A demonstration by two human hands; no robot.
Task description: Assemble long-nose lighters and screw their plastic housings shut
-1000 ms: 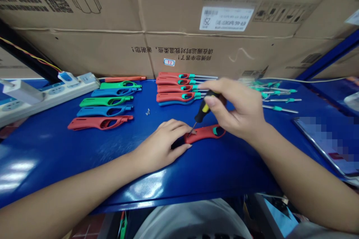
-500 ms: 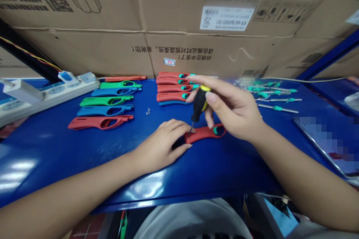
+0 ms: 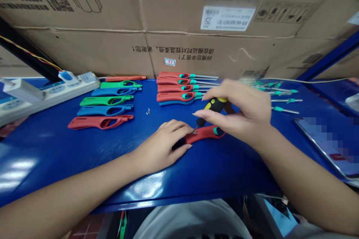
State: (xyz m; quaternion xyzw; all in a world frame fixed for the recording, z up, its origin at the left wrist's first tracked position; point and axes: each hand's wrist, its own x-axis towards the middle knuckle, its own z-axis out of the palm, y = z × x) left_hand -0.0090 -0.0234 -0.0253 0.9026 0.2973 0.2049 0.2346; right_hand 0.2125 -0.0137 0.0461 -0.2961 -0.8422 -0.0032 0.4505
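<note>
A red lighter [image 3: 206, 133] with a teal trigger lies on the blue table, its left end between the thumb and fingers of my left hand [image 3: 165, 142]. My right hand [image 3: 242, 114] grips a black and yellow screwdriver [image 3: 211, 109], which leans with its handle toward the right. Its tip meets the lighter's left end; the exact contact is too small to make out. Several small screws [image 3: 148, 111] lie left of the lighter. Behind my hands is a stack of assembled lighters [image 3: 172, 88], mostly red, with metal tubes.
Several green, blue and red lighter shells [image 3: 105, 110] lie in a column at left, beside a white power strip [image 3: 54, 91]. Metal tubes with teal parts [image 3: 284, 101] are at right, near a phone [image 3: 322, 149]. A cardboard box [image 3: 179, 18] stands behind the table.
The screwdriver has tipped from nearly upright to a slant toward the right, and my right hand has moved right with it. My left hand and the lighter remain in place.
</note>
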